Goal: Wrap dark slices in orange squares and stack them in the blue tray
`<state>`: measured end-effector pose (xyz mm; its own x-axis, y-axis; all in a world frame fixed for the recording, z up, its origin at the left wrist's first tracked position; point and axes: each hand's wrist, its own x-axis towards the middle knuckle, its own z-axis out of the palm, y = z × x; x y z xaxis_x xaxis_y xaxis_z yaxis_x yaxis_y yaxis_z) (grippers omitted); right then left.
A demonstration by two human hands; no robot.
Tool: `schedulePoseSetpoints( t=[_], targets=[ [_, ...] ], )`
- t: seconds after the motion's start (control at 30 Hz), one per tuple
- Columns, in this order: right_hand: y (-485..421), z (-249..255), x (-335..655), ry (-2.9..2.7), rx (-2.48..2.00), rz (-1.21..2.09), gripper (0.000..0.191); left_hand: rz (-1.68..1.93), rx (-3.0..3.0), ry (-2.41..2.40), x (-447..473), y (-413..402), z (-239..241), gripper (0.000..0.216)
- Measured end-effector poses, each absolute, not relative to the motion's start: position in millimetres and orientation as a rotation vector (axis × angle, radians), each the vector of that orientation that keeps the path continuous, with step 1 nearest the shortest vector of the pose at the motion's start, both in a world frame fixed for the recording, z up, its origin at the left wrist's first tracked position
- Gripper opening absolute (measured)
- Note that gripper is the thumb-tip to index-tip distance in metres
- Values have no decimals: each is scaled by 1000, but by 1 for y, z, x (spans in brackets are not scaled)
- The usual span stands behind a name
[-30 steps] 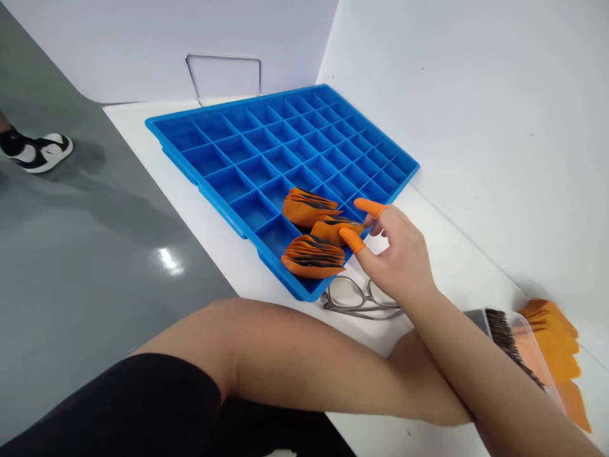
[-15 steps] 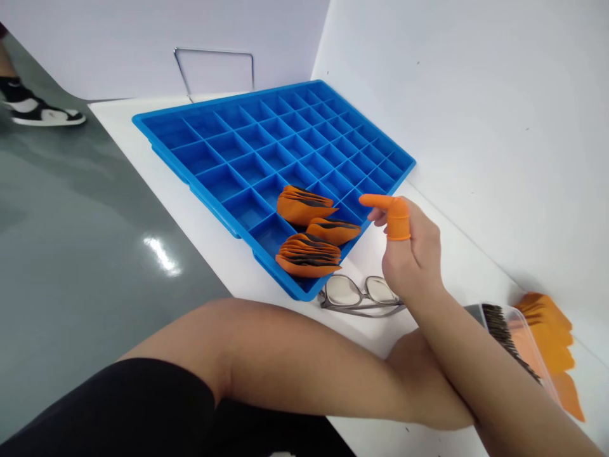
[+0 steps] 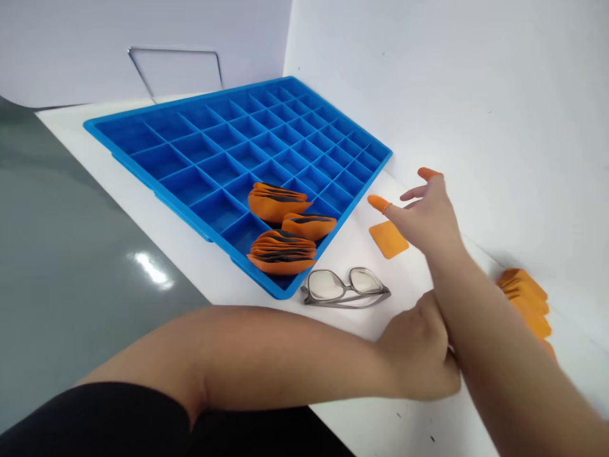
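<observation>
My right hand is raised over the white table, thumb and one finger apart, with orange finger cots on both. Nothing is between those fingertips. Just below them a flat orange card with rounded corners lies on the table. My left hand is curled into a fist beside my right forearm, which partly covers it; anything inside the fist is hidden. A blue compartment tray lies at an angle beyond my arms. Bundles of orange-and-black pieces fill its near corner compartments.
A pair of glasses lies between the tray and my left hand. More orange pieces are fanned out at the right, by the white wall. A bent metal wire stand is behind the tray. Grey floor shows left of the table.
The view has shifted right. My right hand has turned and opened, and the orange card now shows below it. My left fist has come further into sight; the clear container is now hidden.
</observation>
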<state>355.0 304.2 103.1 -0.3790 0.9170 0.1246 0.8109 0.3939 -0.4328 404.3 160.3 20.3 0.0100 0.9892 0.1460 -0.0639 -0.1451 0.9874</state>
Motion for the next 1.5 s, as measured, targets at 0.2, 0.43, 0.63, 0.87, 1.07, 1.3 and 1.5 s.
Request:
schedulePoseSetpoints(
  t=[0.2, 0.43, 0.63, 0.87, 1.07, 1.3, 1.5],
  targets=[
    [348, 100, 366, -2703, -2050, 322, 72, 1252, 1180, 1069, 393, 174, 24, 82],
    [333, 89, 370, -2819, -1992, 391, 39, 1206, 1109, 1128, 394, 175, 23, 69],
    [327, 107, 386, -2587, -1672, 578, 21, 1217, 1165, 1075, 395, 169, 23, 73],
    [260, 148, 445, -1969, -853, 577, 27, 1173, 1406, 949, 403, 157, 17, 79],
    [219, 114, 517, -1834, -1070, 733, 30, 1133, 1634, 957, 405, 140, 32, 67],
    [196, 77, 548, -1652, -1045, 694, 20, 1303, 1504, 1096, 418, 137, 22, 69],
    [195, 76, 552, -1694, -906, 789, 37, 1553, 1305, 971, 407, 157, 26, 70]
  ],
)
